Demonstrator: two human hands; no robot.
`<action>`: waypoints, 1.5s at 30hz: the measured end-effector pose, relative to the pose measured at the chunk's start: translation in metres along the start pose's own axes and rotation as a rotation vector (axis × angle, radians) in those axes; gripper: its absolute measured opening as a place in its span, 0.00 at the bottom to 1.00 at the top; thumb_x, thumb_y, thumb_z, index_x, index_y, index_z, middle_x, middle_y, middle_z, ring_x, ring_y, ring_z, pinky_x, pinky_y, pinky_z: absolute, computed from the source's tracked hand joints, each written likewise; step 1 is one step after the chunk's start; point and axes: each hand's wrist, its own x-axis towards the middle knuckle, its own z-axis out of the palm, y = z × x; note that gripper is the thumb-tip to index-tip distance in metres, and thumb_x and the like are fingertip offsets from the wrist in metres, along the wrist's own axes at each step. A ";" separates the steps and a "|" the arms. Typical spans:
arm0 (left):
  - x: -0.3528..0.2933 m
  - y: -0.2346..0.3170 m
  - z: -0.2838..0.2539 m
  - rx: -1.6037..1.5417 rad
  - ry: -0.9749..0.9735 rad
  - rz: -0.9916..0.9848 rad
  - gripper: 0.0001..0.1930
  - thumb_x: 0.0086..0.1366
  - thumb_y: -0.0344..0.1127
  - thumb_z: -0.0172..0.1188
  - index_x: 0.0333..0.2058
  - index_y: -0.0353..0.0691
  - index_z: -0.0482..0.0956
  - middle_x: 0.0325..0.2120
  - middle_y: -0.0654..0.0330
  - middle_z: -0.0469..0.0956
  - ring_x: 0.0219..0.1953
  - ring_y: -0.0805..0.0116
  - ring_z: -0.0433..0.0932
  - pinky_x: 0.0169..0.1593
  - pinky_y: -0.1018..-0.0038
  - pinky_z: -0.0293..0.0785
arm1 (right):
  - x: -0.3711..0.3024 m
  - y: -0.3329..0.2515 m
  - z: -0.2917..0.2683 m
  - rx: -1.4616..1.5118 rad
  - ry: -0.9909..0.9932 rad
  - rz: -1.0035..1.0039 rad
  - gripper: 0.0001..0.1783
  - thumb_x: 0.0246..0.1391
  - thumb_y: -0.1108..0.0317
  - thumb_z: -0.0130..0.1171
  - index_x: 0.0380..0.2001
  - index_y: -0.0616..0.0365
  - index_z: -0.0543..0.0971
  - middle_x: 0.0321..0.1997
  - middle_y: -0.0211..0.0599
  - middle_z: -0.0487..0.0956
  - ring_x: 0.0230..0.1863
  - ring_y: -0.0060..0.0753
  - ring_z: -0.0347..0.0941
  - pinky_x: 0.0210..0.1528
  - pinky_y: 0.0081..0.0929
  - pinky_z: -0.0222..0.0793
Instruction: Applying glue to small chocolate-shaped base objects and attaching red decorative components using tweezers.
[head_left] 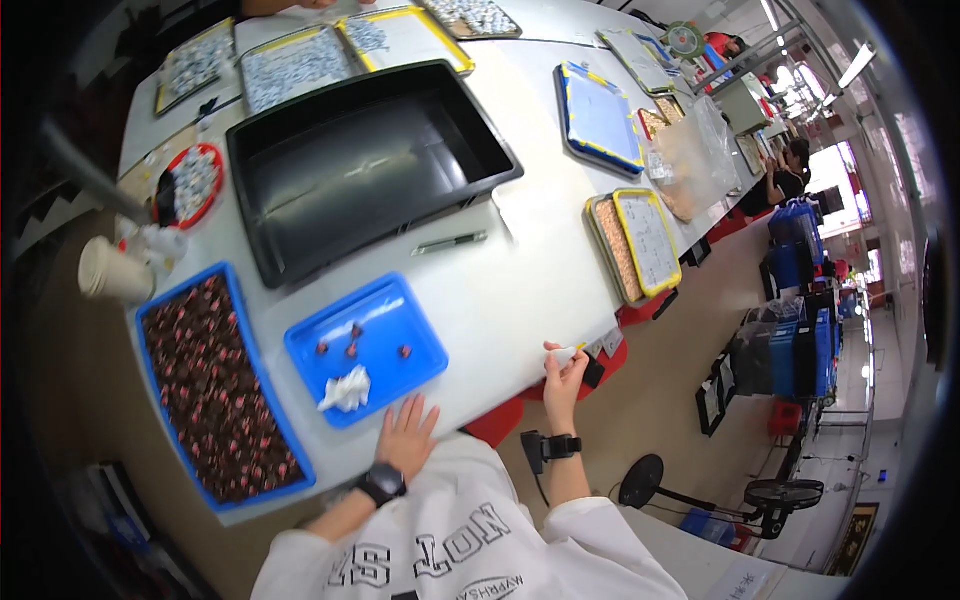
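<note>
1 sm. white item w/ yellow tip (564, 355) pinched in R hand (566, 378), by the table's (500, 320) near edge. L hand (407, 438) open, fingers spread, palm down at the edge, just beside 1 sm. blue tray (392, 308). In that tray: 4 dark/pink pcs (405, 352) + 1 crumpled white tissue (347, 390). Left of it, 1 lg. blue tray (266, 375) full of brown & pink bits (215, 390), too many to count. Beyond: 1 black bin (340, 200), 1 pen (449, 243) nr its rim, 1 round red basket (217, 187) w/ pale pcs. Right side: 1 tray stack (648, 240), min. 2 trays.
</note>
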 end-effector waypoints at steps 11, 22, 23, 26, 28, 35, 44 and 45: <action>0.013 -0.012 0.070 0.473 0.307 0.002 0.30 0.56 0.52 0.57 0.58 0.57 0.65 0.61 0.50 0.59 0.63 0.51 0.58 0.59 0.41 0.53 | 0.112 0.063 -0.014 -0.168 -0.305 -0.038 0.20 0.60 0.72 0.46 0.52 0.64 0.54 0.68 0.59 0.53 0.64 0.31 0.54 0.57 0.26 0.58; 0.024 0.048 0.016 0.206 0.134 -0.206 0.34 0.53 0.49 0.61 0.57 0.44 0.66 0.63 0.44 0.53 0.65 0.44 0.52 0.64 0.46 0.46 | 0.154 0.066 -0.040 0.114 -0.657 -0.123 0.20 0.63 0.68 0.46 0.53 0.63 0.55 0.62 0.46 0.66 0.48 0.23 0.65 0.53 0.22 0.60; 0.022 0.053 0.014 0.169 0.151 -0.199 0.33 0.55 0.50 0.60 0.58 0.44 0.66 0.63 0.44 0.53 0.65 0.45 0.52 0.64 0.45 0.45 | 0.150 0.065 -0.041 0.099 -0.621 -0.173 0.19 0.60 0.69 0.49 0.51 0.63 0.58 0.58 0.45 0.69 0.47 0.25 0.66 0.51 0.22 0.62; 0.015 0.066 0.015 0.106 0.238 -0.219 0.33 0.58 0.54 0.56 0.59 0.43 0.65 0.63 0.43 0.53 0.66 0.45 0.51 0.64 0.45 0.43 | 0.143 0.048 -0.033 -0.123 -0.558 -0.497 0.17 0.55 0.69 0.55 0.46 0.62 0.64 0.49 0.43 0.73 0.45 0.31 0.69 0.47 0.25 0.64; 0.006 0.074 0.020 0.176 0.302 -0.241 0.32 0.59 0.51 0.56 0.59 0.43 0.65 0.63 0.42 0.53 0.65 0.45 0.52 0.64 0.46 0.45 | 0.128 0.026 -0.024 -0.352 -0.515 -0.739 0.16 0.53 0.69 0.58 0.43 0.62 0.67 0.44 0.42 0.75 0.43 0.34 0.71 0.45 0.27 0.66; 0.020 0.064 0.036 0.184 0.424 -0.217 0.25 0.58 0.40 0.56 0.56 0.46 0.70 0.60 0.46 0.60 0.62 0.47 0.59 0.62 0.50 0.53 | 0.118 -0.013 0.069 -0.502 -0.953 -0.745 0.18 0.48 0.67 0.61 0.41 0.58 0.69 0.32 0.47 0.78 0.37 0.51 0.75 0.37 0.41 0.69; 0.018 0.064 0.037 0.093 0.454 -0.277 0.25 0.57 0.41 0.58 0.54 0.47 0.72 0.60 0.48 0.61 0.62 0.49 0.60 0.62 0.50 0.54 | 0.117 -0.006 0.115 -0.565 -1.143 -0.836 0.19 0.50 0.65 0.61 0.41 0.59 0.66 0.36 0.49 0.79 0.36 0.52 0.76 0.38 0.39 0.70; 0.019 0.065 0.037 0.082 0.464 -0.291 0.25 0.57 0.41 0.58 0.54 0.47 0.72 0.60 0.48 0.61 0.62 0.49 0.60 0.62 0.50 0.54 | 0.122 -0.006 0.111 -0.576 -1.173 -0.823 0.18 0.51 0.65 0.61 0.41 0.59 0.66 0.36 0.48 0.78 0.37 0.52 0.75 0.38 0.38 0.70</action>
